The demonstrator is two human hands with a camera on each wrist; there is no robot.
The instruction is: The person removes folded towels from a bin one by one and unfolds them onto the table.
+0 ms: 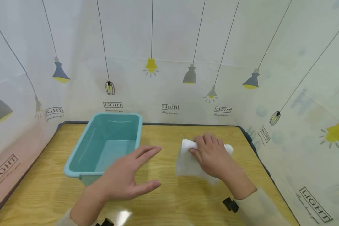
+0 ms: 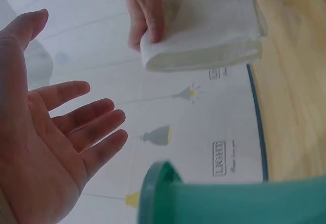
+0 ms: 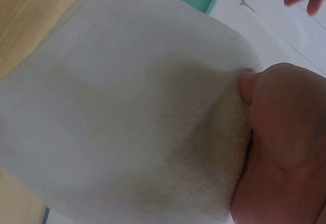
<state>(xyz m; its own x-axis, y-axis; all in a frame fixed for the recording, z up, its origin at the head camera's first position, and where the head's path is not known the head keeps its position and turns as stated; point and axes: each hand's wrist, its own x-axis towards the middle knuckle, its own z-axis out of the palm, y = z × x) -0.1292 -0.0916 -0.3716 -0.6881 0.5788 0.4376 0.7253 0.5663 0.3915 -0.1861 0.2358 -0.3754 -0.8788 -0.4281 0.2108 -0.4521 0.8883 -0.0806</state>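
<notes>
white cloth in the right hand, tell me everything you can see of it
The cloth is plain white, soft and slightly fuzzy-looking, like towelling. It is doubled over, with a rounded fold at the gripped edge in the left wrist view. The right hand grips that upper edge, and the rest hangs down over the table, to the right of the tub. Darker patches near the hand may be shadow. Whether its lower edge touches the table is unclear.

Screened-off booth — lamp-print sheeting [image 1: 172, 37] around wood-grain table [image 1: 175, 201]
</notes>
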